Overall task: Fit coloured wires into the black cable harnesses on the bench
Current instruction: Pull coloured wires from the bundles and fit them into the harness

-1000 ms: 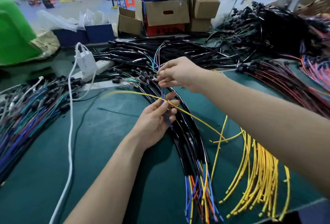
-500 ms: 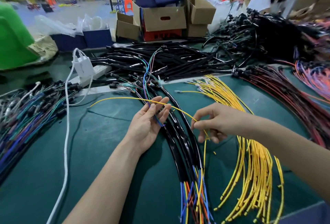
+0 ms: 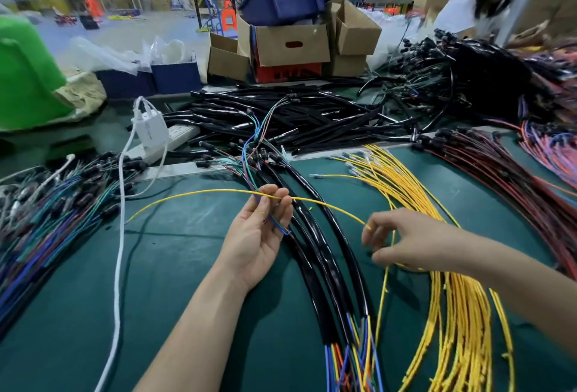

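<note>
Several black cable harnesses (image 3: 327, 266) curve down the green bench, with coloured wires fanning out of their near ends. My left hand (image 3: 259, 235) is palm up beside them. Its thumb and fingertips pinch a long yellow wire (image 3: 199, 193) together with thin blue, purple and green wires (image 3: 249, 154) that run out of a harness's far end. My right hand (image 3: 406, 238) hovers over the bench to the right, fingers curled, and pinches the same yellow wire near its right end. A pile of loose yellow wires (image 3: 452, 298) lies under and beyond that hand.
A heap of black harnesses (image 3: 281, 123) fills the far bench. Dark red wires (image 3: 499, 179) lie right, mixed coloured wires (image 3: 46, 204) left. A white cable (image 3: 120, 235) runs to a power strip (image 3: 175, 135). Cardboard boxes (image 3: 290, 45), a green bin (image 3: 25, 79) and a person (image 3: 468, 7) are behind.
My right hand left the far ends of the harnesses and came down to the right, drawing along the yellow wire. My left hand kept its hold and barely shifted.
</note>
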The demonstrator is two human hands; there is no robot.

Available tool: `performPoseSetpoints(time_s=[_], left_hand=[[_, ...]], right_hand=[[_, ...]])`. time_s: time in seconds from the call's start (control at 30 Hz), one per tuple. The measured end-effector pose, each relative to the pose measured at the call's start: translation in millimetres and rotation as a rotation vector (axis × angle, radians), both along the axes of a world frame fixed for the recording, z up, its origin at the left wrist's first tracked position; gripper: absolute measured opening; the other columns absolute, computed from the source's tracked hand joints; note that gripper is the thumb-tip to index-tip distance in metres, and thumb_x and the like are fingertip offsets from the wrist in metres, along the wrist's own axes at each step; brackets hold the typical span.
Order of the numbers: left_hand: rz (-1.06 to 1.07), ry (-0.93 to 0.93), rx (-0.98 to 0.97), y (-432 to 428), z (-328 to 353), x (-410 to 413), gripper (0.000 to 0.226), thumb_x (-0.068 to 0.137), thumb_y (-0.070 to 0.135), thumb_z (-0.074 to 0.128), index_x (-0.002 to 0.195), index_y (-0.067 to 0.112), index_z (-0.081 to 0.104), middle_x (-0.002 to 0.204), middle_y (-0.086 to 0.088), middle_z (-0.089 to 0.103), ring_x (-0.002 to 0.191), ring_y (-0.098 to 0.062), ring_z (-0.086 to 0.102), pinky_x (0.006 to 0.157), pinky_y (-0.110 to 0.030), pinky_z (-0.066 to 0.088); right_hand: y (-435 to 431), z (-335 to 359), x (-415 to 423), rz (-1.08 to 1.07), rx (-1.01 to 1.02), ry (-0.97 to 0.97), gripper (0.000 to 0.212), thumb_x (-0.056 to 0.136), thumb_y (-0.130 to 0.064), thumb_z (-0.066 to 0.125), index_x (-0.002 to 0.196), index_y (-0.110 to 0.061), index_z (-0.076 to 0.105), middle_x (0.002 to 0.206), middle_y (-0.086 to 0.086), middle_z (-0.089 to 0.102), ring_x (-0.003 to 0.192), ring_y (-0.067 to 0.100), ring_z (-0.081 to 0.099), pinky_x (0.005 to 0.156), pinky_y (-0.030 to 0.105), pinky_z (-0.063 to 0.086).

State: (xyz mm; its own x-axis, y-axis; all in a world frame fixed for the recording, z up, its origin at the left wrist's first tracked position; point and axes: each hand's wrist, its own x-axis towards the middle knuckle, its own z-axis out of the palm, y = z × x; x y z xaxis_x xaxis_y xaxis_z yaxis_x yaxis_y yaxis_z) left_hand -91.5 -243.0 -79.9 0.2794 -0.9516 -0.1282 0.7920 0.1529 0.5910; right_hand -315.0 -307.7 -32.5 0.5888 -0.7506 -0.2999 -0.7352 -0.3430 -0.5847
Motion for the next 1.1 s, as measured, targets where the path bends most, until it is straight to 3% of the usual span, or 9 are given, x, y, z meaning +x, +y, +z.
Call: performPoseSetpoints(time_s=[0.13,0.3,0.37,0.5,0.6,0.67,0.8,0.9,1.1], left_hand=[[-0.058,-0.011,0.028,0.6,-0.3,-4.6,0.023,0.097,0.007,0.039,0.092,0.007,0.061,0.078,-0.007,0.073,0.065,-0.012,0.070,0.066,-0.023,0.058],[-0.076,-0.015,0.030,1.4,1.4,-5.0,0.022,0.097,0.007,0.039,0.093,0.006,0.061,0.078,-0.008,0.072,0.065,-0.013,0.070,0.066,-0.024,0.059],[-0.081,-0.012,0.030,1.8,2.8,-5.4,0.023,0.097,0.007,0.039,0.093,0.005,0.062,0.079,-0.008,0.073,0.065,-0.013,0.070,0.066,-0.024,0.059],[-0.092,-0.005,0.028,2.5,3.8,-6.0,0.024,0.097,0.006,0.039,0.095,0.005,0.063,0.086,-0.009,0.074,0.068,-0.013,0.071,0.064,-0.024,0.058],[-0.117,-0.002,0.005,1.6,3.0,-6.3,0.023,0.096,0.006,0.039,0.099,0.004,0.062,0.095,-0.010,0.074,0.075,-0.013,0.071,0.068,-0.023,0.058],[-0.146,-0.023,-0.022,1.3,1.5,-7.4,0.021,0.092,0.009,0.044,0.102,0.004,0.061,0.103,-0.011,0.072,0.084,-0.014,0.071,0.072,-0.023,0.057],[-0.170,-0.065,-0.041,0.3,-0.7,-11.1,0.031,0.081,0.014,0.051,0.108,0.007,0.063,0.108,-0.009,0.071,0.098,-0.017,0.069,0.077,-0.026,0.057],[-0.165,-0.066,-0.056,1.1,-1.6,-10.2,0.032,0.081,0.015,0.051,0.110,0.009,0.062,0.111,-0.008,0.071,0.103,-0.018,0.067,0.082,-0.029,0.057],[-0.177,-0.053,-0.066,2.7,-1.7,-8.7,0.020,0.083,0.018,0.051,0.100,0.015,0.061,0.111,-0.004,0.071,0.104,-0.018,0.067,0.093,-0.041,0.051]], right_hand=[[0.7,3.8,13.3,-0.007,-0.021,-0.191,0.015,0.081,-0.037,0.071,0.095,-0.036,0.067,0.090,-0.017,0.067,0.049,0.007,0.059,0.055,0.018,0.044],[5.2,3.8,29.0,-0.151,-0.144,-0.451,0.008,0.084,-0.018,0.071,0.079,-0.024,0.073,0.064,-0.011,0.069,0.046,0.000,0.052,0.047,0.010,0.041],[9.1,4.5,26.0,-0.153,-0.116,-0.429,0.011,0.084,-0.015,0.070,0.077,-0.023,0.075,0.063,-0.011,0.070,0.053,-0.003,0.057,0.053,0.009,0.042],[13.7,6.2,19.6,-0.129,-0.053,-0.232,0.008,0.086,-0.017,0.068,0.085,-0.021,0.074,0.073,-0.012,0.073,0.077,0.012,0.068,0.075,0.031,0.053],[19.7,10.7,28.8,-0.176,0.022,-0.406,0.002,0.087,-0.014,0.066,0.087,-0.014,0.068,0.072,-0.003,0.074,0.054,0.004,0.056,0.052,0.015,0.046],[25.4,11.9,44.5,-0.229,0.049,-0.565,0.002,0.086,-0.013,0.067,0.085,-0.012,0.066,0.069,0.000,0.074,0.049,-0.002,0.053,0.047,0.008,0.038],[37.5,-4.7,77.9,-0.317,-0.072,-0.594,0.007,0.079,-0.015,0.072,0.074,-0.018,0.068,0.067,-0.003,0.072,0.063,0.004,0.064,0.058,0.021,0.048],[44.7,-15.2,90.1,-0.364,-0.080,-0.603,0.010,0.078,-0.012,0.073,0.071,-0.015,0.067,0.066,0.003,0.068,0.059,0.015,0.062,0.061,0.033,0.057],[49.8,-18.8,94.3,-0.369,0.331,-0.844,0.012,0.086,0.005,0.061,0.081,-0.003,0.054,0.066,0.016,0.063,0.044,0.015,0.056,0.044,0.022,0.048]])
